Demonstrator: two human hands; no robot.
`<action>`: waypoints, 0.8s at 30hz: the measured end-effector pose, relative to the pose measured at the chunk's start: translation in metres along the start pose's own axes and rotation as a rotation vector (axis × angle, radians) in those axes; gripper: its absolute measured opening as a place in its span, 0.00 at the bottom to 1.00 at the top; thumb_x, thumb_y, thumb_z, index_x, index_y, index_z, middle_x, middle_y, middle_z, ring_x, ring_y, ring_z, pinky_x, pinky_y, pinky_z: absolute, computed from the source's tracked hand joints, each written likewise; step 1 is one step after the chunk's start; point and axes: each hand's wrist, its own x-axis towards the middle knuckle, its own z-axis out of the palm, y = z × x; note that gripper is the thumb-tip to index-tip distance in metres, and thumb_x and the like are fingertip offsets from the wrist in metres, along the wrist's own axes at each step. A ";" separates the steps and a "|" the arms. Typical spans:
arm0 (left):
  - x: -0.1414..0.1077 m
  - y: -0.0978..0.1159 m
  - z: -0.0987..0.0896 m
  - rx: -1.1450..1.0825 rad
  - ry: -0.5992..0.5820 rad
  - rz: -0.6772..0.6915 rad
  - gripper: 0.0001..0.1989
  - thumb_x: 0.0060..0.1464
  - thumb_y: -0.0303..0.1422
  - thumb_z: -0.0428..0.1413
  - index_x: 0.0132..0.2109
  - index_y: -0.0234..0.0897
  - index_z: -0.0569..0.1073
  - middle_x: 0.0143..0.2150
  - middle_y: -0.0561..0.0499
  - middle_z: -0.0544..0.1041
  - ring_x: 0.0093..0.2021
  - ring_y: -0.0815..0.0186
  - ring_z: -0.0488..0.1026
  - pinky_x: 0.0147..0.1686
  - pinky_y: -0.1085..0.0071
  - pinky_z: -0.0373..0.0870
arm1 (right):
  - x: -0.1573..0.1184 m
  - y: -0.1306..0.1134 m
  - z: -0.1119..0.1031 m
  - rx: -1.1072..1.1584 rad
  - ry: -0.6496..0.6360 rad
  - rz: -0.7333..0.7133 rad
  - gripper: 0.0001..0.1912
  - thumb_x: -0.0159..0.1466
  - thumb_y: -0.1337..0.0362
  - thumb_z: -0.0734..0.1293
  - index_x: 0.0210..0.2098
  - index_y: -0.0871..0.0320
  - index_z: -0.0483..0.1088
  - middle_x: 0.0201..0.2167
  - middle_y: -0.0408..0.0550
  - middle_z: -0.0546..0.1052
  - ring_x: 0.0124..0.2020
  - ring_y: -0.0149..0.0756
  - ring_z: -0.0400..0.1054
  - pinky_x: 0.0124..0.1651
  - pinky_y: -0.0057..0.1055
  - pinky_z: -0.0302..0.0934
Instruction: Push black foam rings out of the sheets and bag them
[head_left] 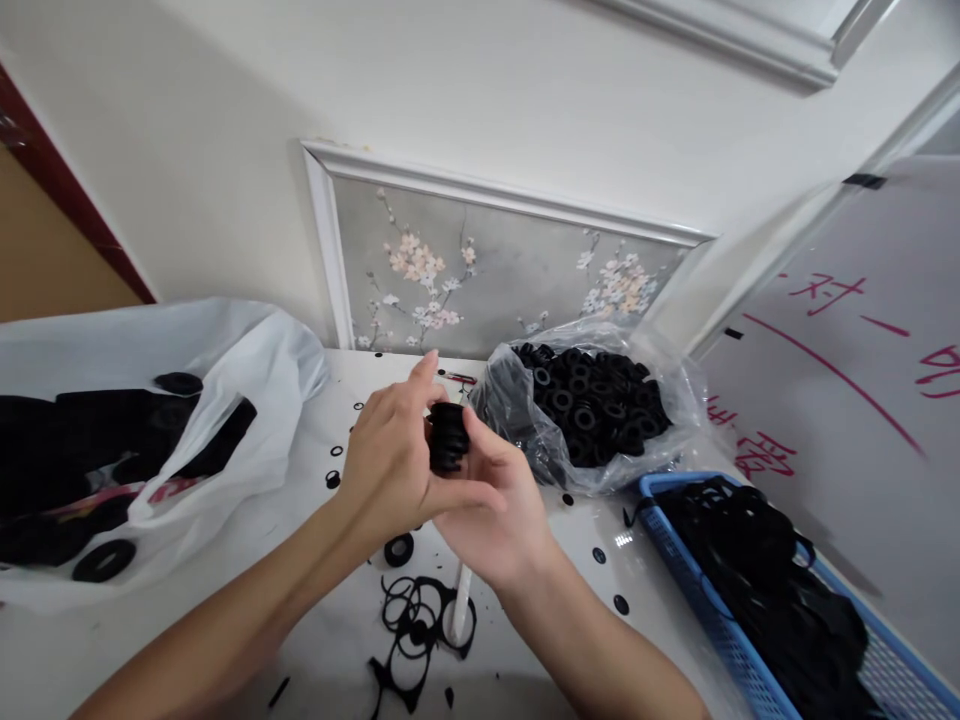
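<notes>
A short stack of black rubber rings (448, 438) is held between my two hands, above the white table (315, 540). My left hand (394, 450) presses on the stack's left side, its fingertips partly hidden behind it. My right hand (499, 500) cups the stack from the right and below, with its fingers wrapped round it. Beyond my right hand, a clear plastic bag (506, 400) holds many black rings (592, 400). Below my hands lie a loose black ring (399, 550) and black cut-out scraps (412, 620) beside a white stick (462, 600).
On the left, a white plastic bag (277, 400) holds black pieces. A blue basket (697, 590) of black scraps stands at the right. Small black discs and rings dot the table. A red pen (459, 378) lies near the wall, and a whiteboard (840, 400) leans at the right.
</notes>
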 end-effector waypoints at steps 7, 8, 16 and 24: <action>0.014 0.007 -0.016 -0.128 -0.207 -0.052 0.38 0.38 0.54 0.66 0.53 0.40 0.69 0.49 0.45 0.76 0.50 0.50 0.73 0.47 0.54 0.73 | 0.010 -0.012 -0.004 0.176 0.075 0.096 0.16 0.62 0.58 0.58 0.33 0.60 0.73 0.29 0.49 0.80 0.30 0.33 0.75 0.40 0.27 0.70; 0.015 0.008 -0.019 -0.133 -0.238 -0.074 0.38 0.38 0.51 0.67 0.54 0.40 0.68 0.50 0.45 0.76 0.52 0.50 0.73 0.50 0.54 0.72 | 0.010 -0.013 -0.005 0.187 0.057 0.097 0.16 0.61 0.59 0.57 0.34 0.61 0.73 0.30 0.50 0.80 0.32 0.34 0.76 0.41 0.28 0.71; 0.017 0.014 -0.031 -0.170 -0.279 -0.025 0.51 0.44 0.37 0.68 0.68 0.42 0.47 0.50 0.47 0.75 0.53 0.54 0.70 0.56 0.56 0.64 | 0.008 -0.014 -0.006 0.232 0.003 0.135 0.15 0.56 0.61 0.57 0.33 0.61 0.72 0.30 0.52 0.81 0.33 0.35 0.77 0.43 0.29 0.72; 0.019 0.017 -0.036 -0.182 -0.304 0.012 0.54 0.45 0.39 0.67 0.70 0.44 0.41 0.51 0.48 0.75 0.55 0.53 0.69 0.58 0.54 0.61 | 0.006 -0.015 -0.008 0.199 -0.032 0.141 0.12 0.51 0.61 0.59 0.32 0.58 0.70 0.30 0.50 0.81 0.34 0.35 0.76 0.44 0.30 0.72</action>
